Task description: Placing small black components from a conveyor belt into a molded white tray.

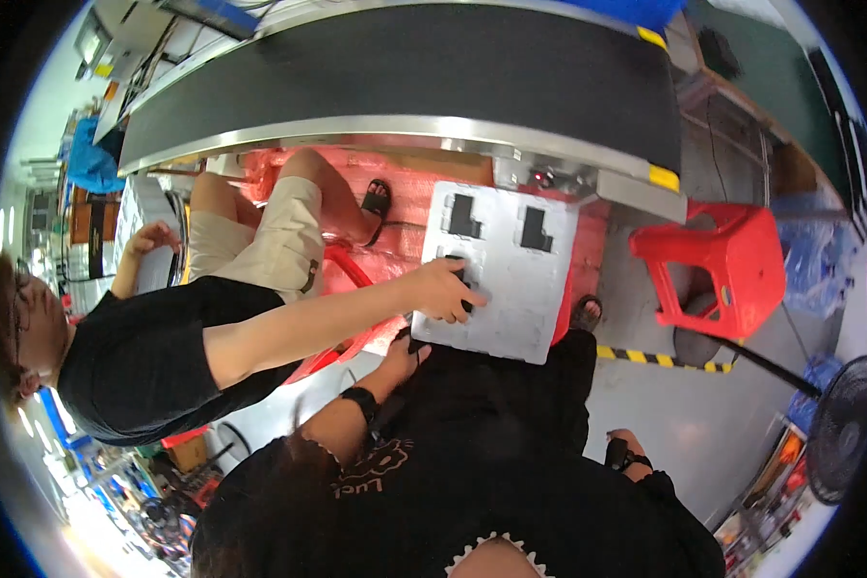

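- Tray (522, 301), white and flat, is placed ahead of the left hand (403, 362) and slightly to its right; its near left corner is just beside that hand.
- Two dark parts are seated at its far side: an angular far-left part (464, 218) and a notched far-right part (536, 229), both well apart from the left hand.
- A co-worker's hand (450, 289) is reached over the tray from the left, its fingers curled at a dark piece (465, 285).
- The left hand is partly hidden and bent, a dark item (416, 345) at its fingers; whether it is gripped cannot be told. A dark watch (359, 402) is worn on that wrist.
- The right hand (626, 443) is kept low and well apart from the tray, a dark object (616, 453) against it; its grip cannot be told.
- A red stool (713, 260) and striped tape (660, 359) are seen ahead of the right hand, and a black fan (846, 429) to its right.
- A black conveyor belt (405, 72) is set beyond both hands.
- The co-worker (154, 356), dressed in a black top and light shorts, is seated left of the left hand.
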`<state>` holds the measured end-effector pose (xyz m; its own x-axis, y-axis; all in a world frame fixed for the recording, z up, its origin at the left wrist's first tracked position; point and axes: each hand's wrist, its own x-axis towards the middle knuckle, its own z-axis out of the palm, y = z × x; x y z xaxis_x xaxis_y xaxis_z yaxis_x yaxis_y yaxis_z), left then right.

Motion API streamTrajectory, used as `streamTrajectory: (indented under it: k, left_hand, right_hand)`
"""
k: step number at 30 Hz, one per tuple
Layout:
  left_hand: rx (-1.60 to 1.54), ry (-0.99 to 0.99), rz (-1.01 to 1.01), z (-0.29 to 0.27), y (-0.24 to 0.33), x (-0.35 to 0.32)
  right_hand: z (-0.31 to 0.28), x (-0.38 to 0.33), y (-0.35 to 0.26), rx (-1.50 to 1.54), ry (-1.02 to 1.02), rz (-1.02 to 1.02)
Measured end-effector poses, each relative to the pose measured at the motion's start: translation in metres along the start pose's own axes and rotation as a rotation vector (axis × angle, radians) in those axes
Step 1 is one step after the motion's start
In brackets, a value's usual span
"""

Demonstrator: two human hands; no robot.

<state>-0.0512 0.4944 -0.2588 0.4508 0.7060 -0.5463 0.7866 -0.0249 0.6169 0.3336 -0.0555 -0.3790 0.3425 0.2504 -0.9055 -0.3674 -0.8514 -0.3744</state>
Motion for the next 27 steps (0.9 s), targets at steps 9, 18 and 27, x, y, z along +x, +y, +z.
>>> streamTrajectory:
  k: [9, 18, 27]
  left_hand:
    - [0.698, -0.222, -0.268, -0.015, 0.105, 0.027]
    - [0.892, -0.161, 0.047, -0.025, 0.02, 0.089]
    - [1.216, -0.49, 0.826, -0.019, 0.153, 0.113]
  right_hand:
    - [0.041, -0.071, 0.003, -0.532, -0.419, 0.098]
    - [0.147, -0.089, 0.033, -0.803, -0.707, 0.169]
    - [0.256, -0.092, 0.062, -1.068, -0.849, 0.074]
